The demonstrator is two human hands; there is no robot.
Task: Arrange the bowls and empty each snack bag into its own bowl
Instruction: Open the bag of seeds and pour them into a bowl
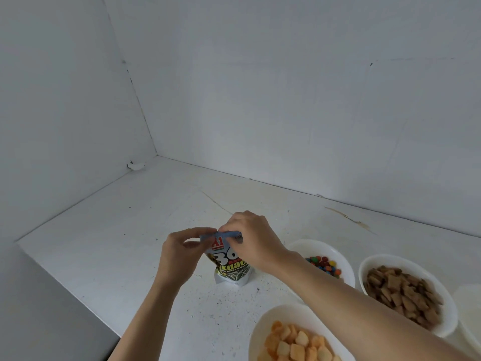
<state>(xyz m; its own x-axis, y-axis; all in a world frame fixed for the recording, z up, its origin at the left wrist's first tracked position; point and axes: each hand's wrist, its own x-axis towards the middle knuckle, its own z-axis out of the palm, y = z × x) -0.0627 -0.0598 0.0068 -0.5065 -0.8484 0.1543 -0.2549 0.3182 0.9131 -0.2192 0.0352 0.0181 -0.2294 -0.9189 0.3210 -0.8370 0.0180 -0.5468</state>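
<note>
— Two hands on the bag point(231, 269)! It stands upright about mid-bench point(130, 230), its top seal not yet torn off.
— And the grip?
— Left hand point(182, 252) pinches the seal's left end. Right hand point(250, 238) pinches it just beside, fingers curled over the top.
— Bowls?
— Three filled, toward the bench's right side. The candy bowl point(335, 250) is just right of the bag, partly behind the right forearm; the brown bowl point(364, 267) is further right; the puff bowl point(260, 327) is nearest the front. A fourth bowl point(468, 308) is cut off at the right, so I can't tell what's in it.
</note>
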